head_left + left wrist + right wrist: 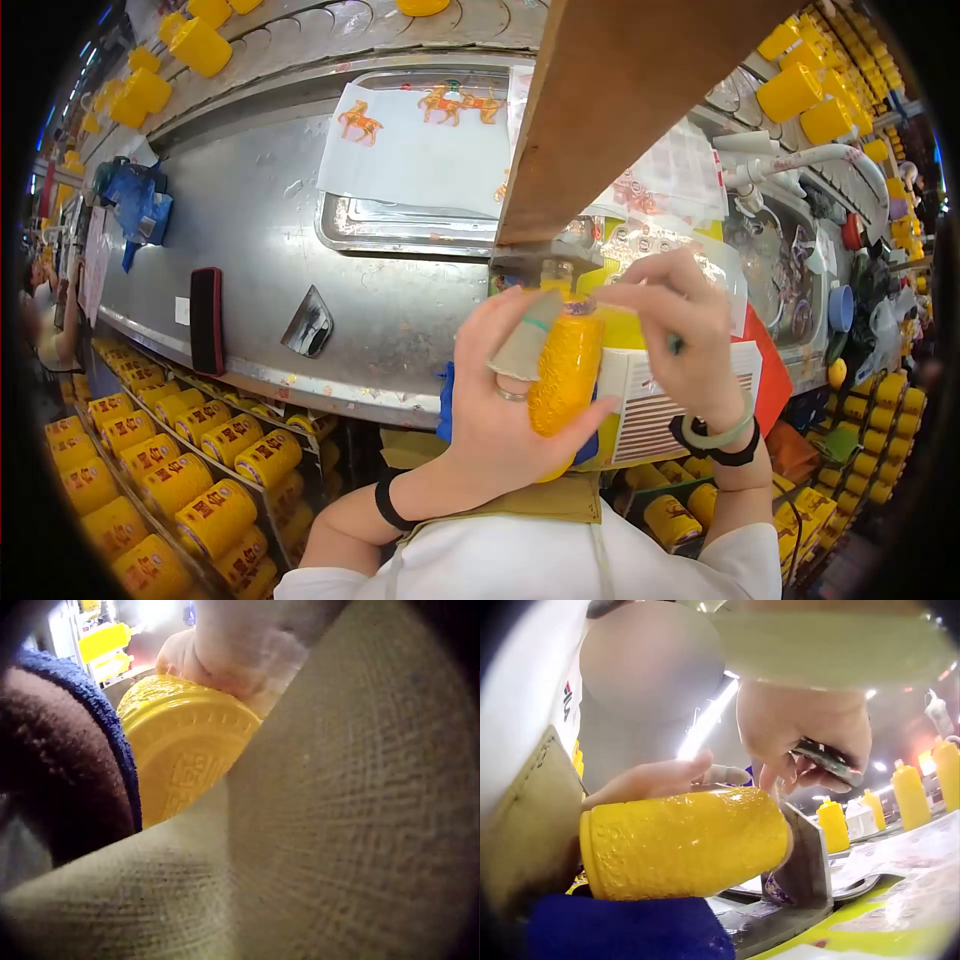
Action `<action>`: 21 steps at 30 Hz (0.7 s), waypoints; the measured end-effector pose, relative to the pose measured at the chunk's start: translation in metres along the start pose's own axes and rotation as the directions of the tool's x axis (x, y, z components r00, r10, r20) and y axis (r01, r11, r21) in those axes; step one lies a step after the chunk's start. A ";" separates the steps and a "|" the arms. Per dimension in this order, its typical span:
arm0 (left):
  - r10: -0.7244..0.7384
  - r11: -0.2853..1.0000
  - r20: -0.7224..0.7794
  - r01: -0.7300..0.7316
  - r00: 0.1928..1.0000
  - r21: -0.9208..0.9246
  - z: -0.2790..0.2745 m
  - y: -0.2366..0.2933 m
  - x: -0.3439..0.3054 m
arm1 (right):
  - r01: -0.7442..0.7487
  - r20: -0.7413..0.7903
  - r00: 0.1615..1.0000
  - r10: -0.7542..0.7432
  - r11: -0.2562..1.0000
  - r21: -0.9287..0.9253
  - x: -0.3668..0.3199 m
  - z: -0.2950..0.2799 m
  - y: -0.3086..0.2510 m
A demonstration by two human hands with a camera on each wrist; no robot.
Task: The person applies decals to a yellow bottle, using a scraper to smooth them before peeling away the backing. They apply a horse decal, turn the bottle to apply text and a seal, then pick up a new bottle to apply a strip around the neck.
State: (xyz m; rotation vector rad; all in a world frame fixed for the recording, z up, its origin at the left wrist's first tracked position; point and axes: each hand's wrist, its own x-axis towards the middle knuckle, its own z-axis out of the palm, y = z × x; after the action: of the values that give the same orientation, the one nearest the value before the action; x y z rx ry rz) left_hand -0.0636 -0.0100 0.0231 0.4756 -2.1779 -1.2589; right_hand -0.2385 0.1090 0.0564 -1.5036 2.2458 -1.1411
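Note:
In the head view my left hand [500, 390] grips a yellow textured bottle [570, 375] lengthwise, with its round embossed base [187, 769] toward me in the left wrist view. A grey flat piece [520, 350] with a green streak lies along the left fingers. Over the bottle's far shoulder, my right hand [690, 320] has its fingertips right at the narrow end. Across its curled fingers in the right wrist view runs a dark green glossy strip [829, 760]. A blue cloth [630, 930] lies under the bottle.
A brown post [610, 110] rises just beyond the bottle. On the metal counter [250, 240] are a tray [375, 235] with horse-figure decals on white sheets, a dark red phone-shaped case [207, 320] and a sink [770, 260] at right. Yellow bottles [215, 500] fill racks below.

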 end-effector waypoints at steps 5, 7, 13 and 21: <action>0.126 0.979 0.062 -0.134 0.990 0.156 -0.003 0.005 0.007 | 0.080 -0.064 0.995 -0.079 0.997 0.020 -0.005 0.018 0.003; 0.125 0.977 0.066 -0.135 0.990 0.165 -0.003 0.004 0.006 | 0.087 -0.070 0.994 -0.085 0.996 0.023 -0.007 0.019 0.004; -0.070 0.954 0.102 0.096 0.992 -0.285 -0.003 -0.031 -0.005 | 0.107 -0.092 0.991 -0.102 0.993 0.048 -0.011 0.021 0.014; 0.028 0.999 0.048 -0.027 0.998 -0.024 -0.017 -0.002 0.003 | 0.010 -0.143 0.990 -0.011 1.000 -0.009 -0.008 0.016 0.000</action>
State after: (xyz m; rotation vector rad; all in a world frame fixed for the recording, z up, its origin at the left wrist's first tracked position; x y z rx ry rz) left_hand -0.0552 -0.0241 0.0293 0.4080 -2.2002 -1.2917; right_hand -0.2265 0.1081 0.0435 -1.4825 2.3389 -1.2828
